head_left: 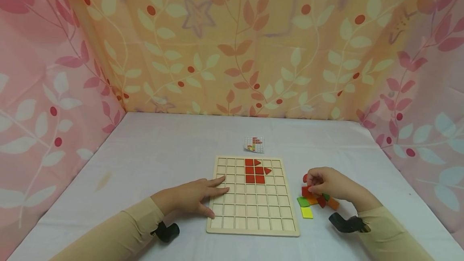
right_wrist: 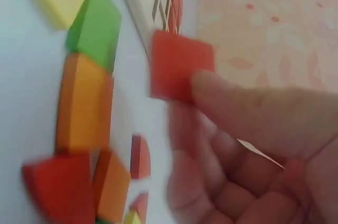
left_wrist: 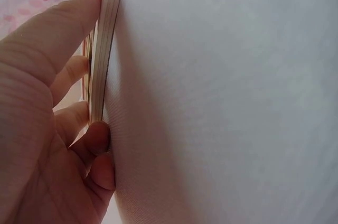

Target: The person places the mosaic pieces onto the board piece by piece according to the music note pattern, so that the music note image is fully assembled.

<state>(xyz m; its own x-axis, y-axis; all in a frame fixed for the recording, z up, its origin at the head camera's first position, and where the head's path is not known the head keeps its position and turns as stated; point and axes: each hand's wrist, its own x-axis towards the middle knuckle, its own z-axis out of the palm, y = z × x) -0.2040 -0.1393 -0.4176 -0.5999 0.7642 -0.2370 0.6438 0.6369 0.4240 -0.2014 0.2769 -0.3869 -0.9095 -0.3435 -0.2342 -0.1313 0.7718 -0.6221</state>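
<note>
My left hand [head_left: 190,196] rests at the left side of a wooden grid board [head_left: 251,211], with straight fingers over its edge. In the left wrist view the thumb touches the board's edge [left_wrist: 103,71]. Several red squares [head_left: 249,170] and two red triangles [head_left: 267,170] sit in the board's upper cells. To the right of the board, my right hand [head_left: 331,182] pinches a red square tile [right_wrist: 179,65] between thumb and fingers, above a loose pile. That pile has a green tile [right_wrist: 97,28], an orange tile [right_wrist: 87,102] and a red rounded-edge tile [right_wrist: 63,187].
A small printed card [head_left: 254,144] with a coloured grid pattern lies behind the board. One yellow square tile [head_left: 307,212] is at the pile's near side. White cloth [head_left: 174,140] covers the table, and patterned curtains [head_left: 232,43] stand at its back and sides.
</note>
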